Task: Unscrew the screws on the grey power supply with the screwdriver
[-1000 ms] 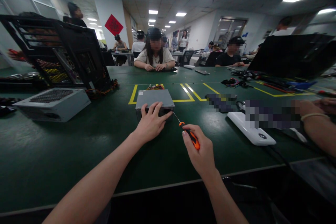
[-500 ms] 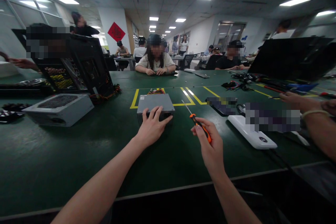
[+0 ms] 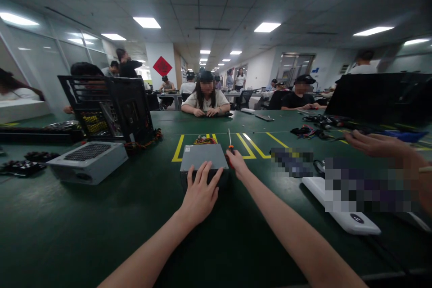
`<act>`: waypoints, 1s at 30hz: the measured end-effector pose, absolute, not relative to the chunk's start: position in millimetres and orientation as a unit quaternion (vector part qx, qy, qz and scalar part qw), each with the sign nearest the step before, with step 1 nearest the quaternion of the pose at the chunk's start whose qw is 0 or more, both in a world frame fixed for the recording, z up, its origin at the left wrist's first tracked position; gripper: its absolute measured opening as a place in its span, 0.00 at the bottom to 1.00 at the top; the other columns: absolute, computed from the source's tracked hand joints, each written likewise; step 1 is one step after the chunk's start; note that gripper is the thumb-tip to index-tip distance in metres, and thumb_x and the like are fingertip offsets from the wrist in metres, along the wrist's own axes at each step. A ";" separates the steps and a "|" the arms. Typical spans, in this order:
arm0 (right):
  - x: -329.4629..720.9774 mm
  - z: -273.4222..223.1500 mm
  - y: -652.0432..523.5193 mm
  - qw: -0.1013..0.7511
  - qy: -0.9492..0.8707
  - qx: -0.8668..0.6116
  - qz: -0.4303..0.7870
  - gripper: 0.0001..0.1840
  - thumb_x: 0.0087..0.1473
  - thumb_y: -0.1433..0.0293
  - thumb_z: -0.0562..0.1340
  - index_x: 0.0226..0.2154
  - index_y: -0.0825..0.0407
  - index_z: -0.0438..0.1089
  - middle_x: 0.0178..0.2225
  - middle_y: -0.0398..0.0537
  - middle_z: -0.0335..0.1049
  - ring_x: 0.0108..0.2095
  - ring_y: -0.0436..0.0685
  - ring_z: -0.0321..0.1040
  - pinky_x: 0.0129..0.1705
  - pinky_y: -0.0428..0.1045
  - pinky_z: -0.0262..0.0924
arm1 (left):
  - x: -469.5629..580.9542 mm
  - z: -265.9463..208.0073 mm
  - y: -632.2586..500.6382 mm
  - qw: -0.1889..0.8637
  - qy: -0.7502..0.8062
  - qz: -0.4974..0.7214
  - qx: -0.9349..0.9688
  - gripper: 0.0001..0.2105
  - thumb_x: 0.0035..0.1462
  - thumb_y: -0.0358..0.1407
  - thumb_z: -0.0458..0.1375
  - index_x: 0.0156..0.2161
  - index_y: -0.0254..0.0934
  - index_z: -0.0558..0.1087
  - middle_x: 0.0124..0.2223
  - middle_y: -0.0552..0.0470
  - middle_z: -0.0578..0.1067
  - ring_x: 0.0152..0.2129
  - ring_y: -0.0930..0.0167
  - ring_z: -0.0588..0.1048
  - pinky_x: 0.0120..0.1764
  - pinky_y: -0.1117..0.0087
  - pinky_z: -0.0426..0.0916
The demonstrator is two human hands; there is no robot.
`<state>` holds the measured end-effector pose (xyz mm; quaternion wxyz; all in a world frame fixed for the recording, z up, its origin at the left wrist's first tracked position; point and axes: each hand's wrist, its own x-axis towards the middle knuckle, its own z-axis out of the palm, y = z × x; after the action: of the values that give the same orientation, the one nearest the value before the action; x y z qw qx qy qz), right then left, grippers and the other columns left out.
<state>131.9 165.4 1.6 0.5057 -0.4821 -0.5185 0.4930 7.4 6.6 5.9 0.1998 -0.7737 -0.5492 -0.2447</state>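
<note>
So the left hand (image 3: 200, 193) is spread flat on the grey power supply unit (image 3: 203, 158) mid-table, while the screwdriver (image 3: 230, 146) is gripped upright by the right hand (image 3: 239, 165); a slipped tip could easily get jabbed into those fingers.

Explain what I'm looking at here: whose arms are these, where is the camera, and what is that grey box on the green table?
There is no machine here. The camera sits on a person's head, looking forward and down, so the two bare arms reaching in from below are that person's own. The left hand lies flat on a grey metal box with coloured wires at its far end. The right hand grips a screwdriver beside the box, its shaft pointing up. All this rests on a green table marked with yellow lines. A similar grey unit and an open black computer case stand to the left. At the right edge, another person's hand reaches over cables. More people sit across the table.
</note>
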 end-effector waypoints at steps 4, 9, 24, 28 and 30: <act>118.8 -8.9 170.7 0.491 -0.533 -0.508 0.466 0.18 0.55 0.63 0.56 0.46 0.54 0.62 0.46 0.50 0.63 0.42 0.55 0.65 0.42 0.56 0.63 | 7.7 3.0 2.7 0.196 -0.552 -0.240 -0.774 0.24 0.58 0.37 0.48 0.60 0.41 0.53 0.62 0.43 0.52 0.58 0.59 0.50 0.56 0.49 0.46; 137.9 -5.2 153.7 0.500 -0.542 -0.534 0.413 0.16 0.54 0.60 0.54 0.39 0.54 0.64 0.31 0.46 0.66 0.29 0.51 0.64 0.29 0.47 0.60 | -7.9 1.0 8.6 0.184 -0.566 -0.253 -0.763 0.24 0.58 0.35 0.47 0.59 0.37 0.53 0.60 0.43 0.55 0.58 0.61 0.51 0.57 0.53 0.46; 168.6 12.0 -31.4 0.414 -0.416 -0.474 0.656 0.12 0.49 0.63 0.59 0.33 0.54 0.68 0.27 0.45 0.64 0.24 0.47 0.61 0.25 0.44 0.59 | -18.0 -0.4 22.4 0.182 -0.572 -0.323 -0.731 0.17 0.56 0.33 0.51 0.51 0.39 0.63 0.51 0.44 0.66 0.49 0.62 0.61 0.50 0.57 0.54; 160.3 7.2 -33.9 0.424 -0.337 -0.473 0.695 0.09 0.49 0.66 0.59 0.32 0.53 0.68 0.27 0.46 0.65 0.25 0.47 0.61 0.19 0.40 0.54 | -19.8 0.5 20.2 0.179 -0.569 -0.319 -0.737 0.17 0.57 0.33 0.50 0.52 0.39 0.63 0.52 0.46 0.65 0.50 0.63 0.61 0.50 0.58 0.53; 158.8 5.6 -33.5 0.425 -0.331 -0.464 0.703 0.08 0.48 0.66 0.60 0.31 0.54 0.68 0.27 0.46 0.65 0.24 0.46 0.61 0.17 0.39 0.50 | -20.0 0.5 20.0 0.179 -0.569 -0.322 -0.735 0.17 0.56 0.33 0.50 0.52 0.39 0.63 0.52 0.45 0.65 0.49 0.63 0.61 0.50 0.58 0.53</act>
<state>158.8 -33.5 5.6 0.4255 -0.4639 -0.3314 0.7028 -20.0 20.0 0.5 0.1792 -0.7350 -0.5690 -0.3224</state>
